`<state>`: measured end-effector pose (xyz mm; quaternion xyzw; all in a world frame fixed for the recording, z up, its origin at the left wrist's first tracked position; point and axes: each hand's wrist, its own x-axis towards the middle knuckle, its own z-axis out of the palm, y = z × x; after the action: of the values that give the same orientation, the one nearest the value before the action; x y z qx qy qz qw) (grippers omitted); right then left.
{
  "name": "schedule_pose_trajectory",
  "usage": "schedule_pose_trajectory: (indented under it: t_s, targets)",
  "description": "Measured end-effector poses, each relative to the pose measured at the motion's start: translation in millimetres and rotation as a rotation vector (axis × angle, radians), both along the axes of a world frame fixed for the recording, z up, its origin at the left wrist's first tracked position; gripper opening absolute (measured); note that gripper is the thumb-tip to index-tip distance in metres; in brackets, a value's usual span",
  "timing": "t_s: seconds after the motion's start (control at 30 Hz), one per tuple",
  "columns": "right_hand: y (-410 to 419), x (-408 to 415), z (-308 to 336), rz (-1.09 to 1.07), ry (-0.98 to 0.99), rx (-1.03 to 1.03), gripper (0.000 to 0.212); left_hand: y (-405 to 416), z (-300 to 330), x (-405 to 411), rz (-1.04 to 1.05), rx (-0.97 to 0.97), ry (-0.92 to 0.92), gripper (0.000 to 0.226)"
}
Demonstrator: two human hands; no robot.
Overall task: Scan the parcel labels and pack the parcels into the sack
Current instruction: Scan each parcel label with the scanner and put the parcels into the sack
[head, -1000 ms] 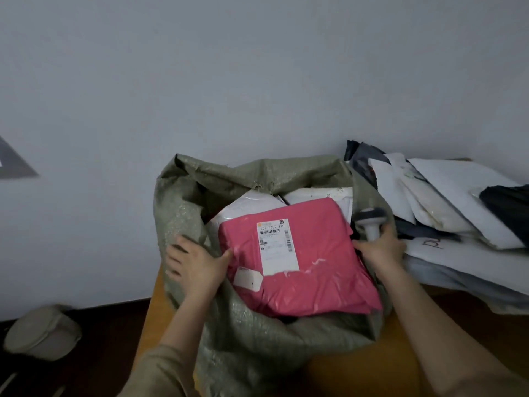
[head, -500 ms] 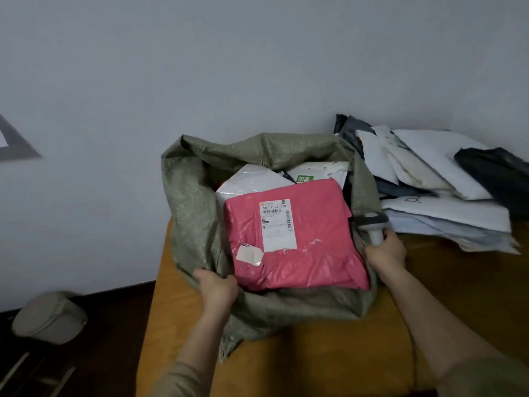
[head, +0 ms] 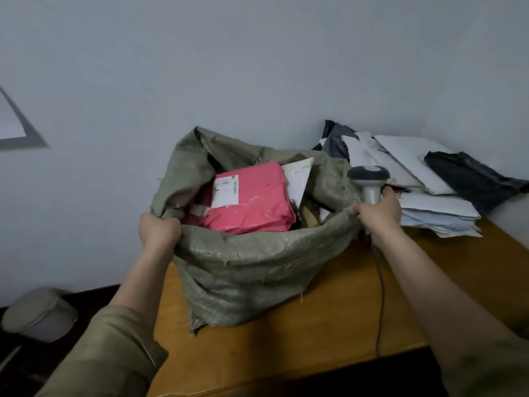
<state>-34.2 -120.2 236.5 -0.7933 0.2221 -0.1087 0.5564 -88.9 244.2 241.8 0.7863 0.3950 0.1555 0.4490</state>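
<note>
Head view: woven sack (head: 257,267) stands on wooden table (head: 329,325).
Left hand (head: 159,229): fisted on sack rim.
Right hand (head: 379,212): clamps rim and barcode scanner (head: 369,181) together, likely spreading the mouth.
Pink parcel (head: 252,202): glossy, label-up, inside sack.
Unpacked mailers (head: 415,179): stacked right, crinkled film.

A plain pale grey-blue wall (head: 257,67) fills the upper field, evenly and dimly lit. A grey-framed panel (head: 17,130) hangs at its left edge. A brown wooden table (head: 300,333) stands against the wall. The floor (head: 94,296) is dark; a pale lidded bin (head: 40,313) rests on it at the left.
</note>
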Motion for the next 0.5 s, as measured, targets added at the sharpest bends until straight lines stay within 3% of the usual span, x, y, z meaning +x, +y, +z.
schedule_pose_trajectory:
  t_s: [0.1,0.17,0.3,0.5]
  targets:
    - [-6.0,-3.7,1.2,-0.019,0.001,0.003,0.054,-2.0,14.6,-1.5,0.031,0.013,0.079,0.059]
    - [-13.9,-6.1,0.9,-0.036,0.014,0.027,0.053,-16.7,23.0,-0.1,0.051,0.162,0.091,0.068]
    - [-43.0,-18.3,1.2,-0.084,-0.006,0.09,0.054,-70.0,23.8,9.1,-0.044,0.453,-0.139,0.063]
    - [-131.5,-48.8,12.9,-0.269,-0.104,0.046,0.029,-173.4,14.0,31.4,-0.364,0.486,-0.241,0.054]
